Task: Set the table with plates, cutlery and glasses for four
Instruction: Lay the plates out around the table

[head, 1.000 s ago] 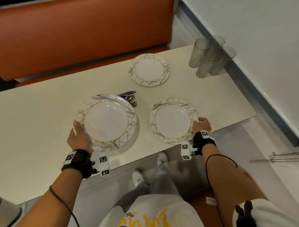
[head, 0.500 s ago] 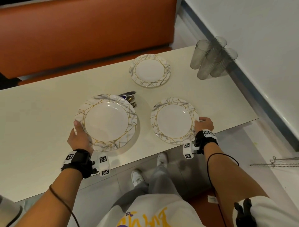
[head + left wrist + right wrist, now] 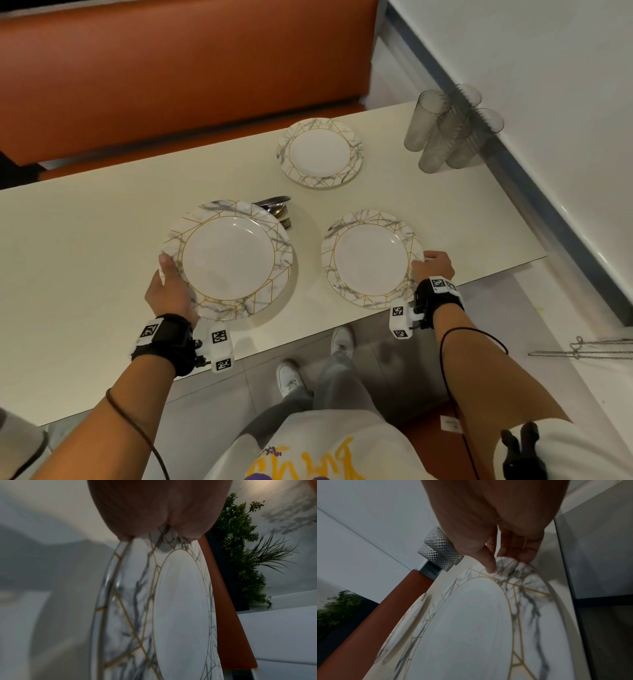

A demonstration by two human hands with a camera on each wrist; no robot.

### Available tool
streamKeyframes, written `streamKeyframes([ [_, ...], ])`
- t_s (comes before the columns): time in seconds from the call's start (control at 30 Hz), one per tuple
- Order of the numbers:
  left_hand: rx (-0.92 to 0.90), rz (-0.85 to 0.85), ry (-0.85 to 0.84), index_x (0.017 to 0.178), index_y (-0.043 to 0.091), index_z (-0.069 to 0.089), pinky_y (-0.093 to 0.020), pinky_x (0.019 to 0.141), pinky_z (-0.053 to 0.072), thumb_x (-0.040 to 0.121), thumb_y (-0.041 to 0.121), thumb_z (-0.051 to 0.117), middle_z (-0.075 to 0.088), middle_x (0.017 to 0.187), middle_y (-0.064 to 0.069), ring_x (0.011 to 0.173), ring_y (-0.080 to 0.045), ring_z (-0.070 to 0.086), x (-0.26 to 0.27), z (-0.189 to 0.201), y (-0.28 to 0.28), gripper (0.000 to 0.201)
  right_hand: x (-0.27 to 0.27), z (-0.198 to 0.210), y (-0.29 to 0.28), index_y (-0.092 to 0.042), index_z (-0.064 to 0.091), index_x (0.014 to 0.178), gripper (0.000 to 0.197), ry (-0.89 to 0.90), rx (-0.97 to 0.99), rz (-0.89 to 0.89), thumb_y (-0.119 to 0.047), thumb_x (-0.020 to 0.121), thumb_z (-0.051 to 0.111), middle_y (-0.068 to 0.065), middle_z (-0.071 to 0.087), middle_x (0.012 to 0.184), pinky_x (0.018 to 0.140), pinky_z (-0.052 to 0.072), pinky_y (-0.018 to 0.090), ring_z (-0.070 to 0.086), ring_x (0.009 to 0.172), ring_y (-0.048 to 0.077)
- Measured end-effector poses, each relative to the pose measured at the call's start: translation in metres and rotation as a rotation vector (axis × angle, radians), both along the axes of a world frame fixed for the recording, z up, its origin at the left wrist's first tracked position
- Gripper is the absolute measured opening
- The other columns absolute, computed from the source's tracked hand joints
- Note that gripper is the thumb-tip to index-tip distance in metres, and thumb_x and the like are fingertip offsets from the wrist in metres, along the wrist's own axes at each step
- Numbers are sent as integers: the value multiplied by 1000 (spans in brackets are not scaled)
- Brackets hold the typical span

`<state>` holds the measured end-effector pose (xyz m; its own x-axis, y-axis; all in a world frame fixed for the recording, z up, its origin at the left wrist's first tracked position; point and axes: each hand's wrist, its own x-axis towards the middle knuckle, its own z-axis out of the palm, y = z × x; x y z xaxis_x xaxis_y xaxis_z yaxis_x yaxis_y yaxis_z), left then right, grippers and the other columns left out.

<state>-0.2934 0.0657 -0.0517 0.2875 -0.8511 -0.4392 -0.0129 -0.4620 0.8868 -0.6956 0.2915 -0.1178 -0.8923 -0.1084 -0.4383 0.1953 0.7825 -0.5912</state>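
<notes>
Little has shifted since 1.0 s ago: both hands hold their plates as before, none of the 3 plates or the glasses having visibly moved. On the cream counter, backed by an orange bench, the left plate hangs raised above the surface, casting a shadow, the left hand keeping its grip on the near-left rim, thumb on top. It covers most of the cutlery; only tips show. The right plate lies at the near edge, the right hand pinching its rim, thumb above, fingers beneath. A far plate lies untouched. 4 glasses cluster at the far right corner, their outlines overlapping.
</notes>
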Motion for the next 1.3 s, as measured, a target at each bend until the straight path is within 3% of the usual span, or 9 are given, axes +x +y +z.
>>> streamKeyframes([
  [0.1, 3, -12, -1, 95, 14, 72, -34, 64, 50, 90, 72, 58, 57, 74, 1, 65, -17, 52, 4, -3, -4, 59, -1, -1, -1, -9, 58, 129, 40, -5, -6, -9, -5, 90, 64, 14, 62, 131, 54, 42, 23, 58, 83, 21],
  [0.23, -12, -25, 38, 89, 12, 68, -34, 58, 49, 94, 67, 58, 54, 65, -1, 53, -14, 43, 1, -2, -3, 56, 6, 18, -12, -16, 57, 126, 41, 69, 109, -16, -15, 86, 66, 15, 54, 135, 97, 47, 45, 49, 126, 36],
  [0.4, -8, -60, 60, 115, 9, 74, -40, 92, 60, 91, 64, 66, 76, 98, -1, 85, -16, 71, -3, 7, -4, 60, 30, 42, -59, -14, 67, 110, 26, 260, -164, 205, -6, 85, 64, 11, 65, 113, 92, 51, 41, 59, 109, 30],
  [0.5, -10, -88, 74, 119, 15, 75, -33, 86, 60, 87, 66, 69, 77, 109, -1, 101, -20, 72, -7, 20, -6, 60, 58, 68, -103, -10, 70, 108, 18, 185, -358, 467, -5, 93, 61, 3, 67, 101, 86, 55, 30, 61, 84, 10],
  [0.57, 5, -104, 80, 109, 14, 74, -28, 72, 55, 84, 69, 70, 71, 94, 0, 84, -19, 65, -9, 25, -9, 61, 80, 90, -135, -13, 68, 113, 18, 80, -428, 626, -18, 95, 66, -2, 67, 98, 76, 58, 24, 61, 76, 5],
  [0.67, 56, -93, 83, 87, 17, 67, -32, 66, 48, 78, 77, 69, 56, 69, 1, 65, -22, 51, -10, 33, -15, 60, 101, 112, -176, -21, 63, 121, 38, -37, -419, 861, -43, 92, 72, -6, 66, 101, 75, 56, 27, 65, 85, 10],
  [0.83, 93, 31, 68, 109, 9, 69, -28, 63, 44, 80, 83, 60, 44, 66, 4, 60, -15, 44, -11, 49, -25, 80, 110, 128, -230, -15, 59, 129, 49, 16, -298, 1173, -39, 89, 75, 4, 66, 117, 92, 54, 35, 63, 105, 21],
  [0.93, 121, 104, 68, 90, 17, 62, -28, 56, 39, 75, 91, 53, 33, 64, -1, 59, -20, 37, 1, 55, -33, 77, 109, 128, -264, -12, 61, 128, 45, 24, -267, 1212, -35, 91, 73, 7, 67, 121, 91, 57, 41, 65, 107, 24],
  [1.3, 62, 490, 41, 112, 21, 71, -29, 68, 52, 83, 80, 59, 67, 82, 6, 80, -21, 64, 96, 45, -64, 67, 133, 95, -370, -10, 53, 141, 43, -75, -379, 823, -27, 102, 58, 4, 59, 132, 93, 46, 30, 57, 115, 22],
])
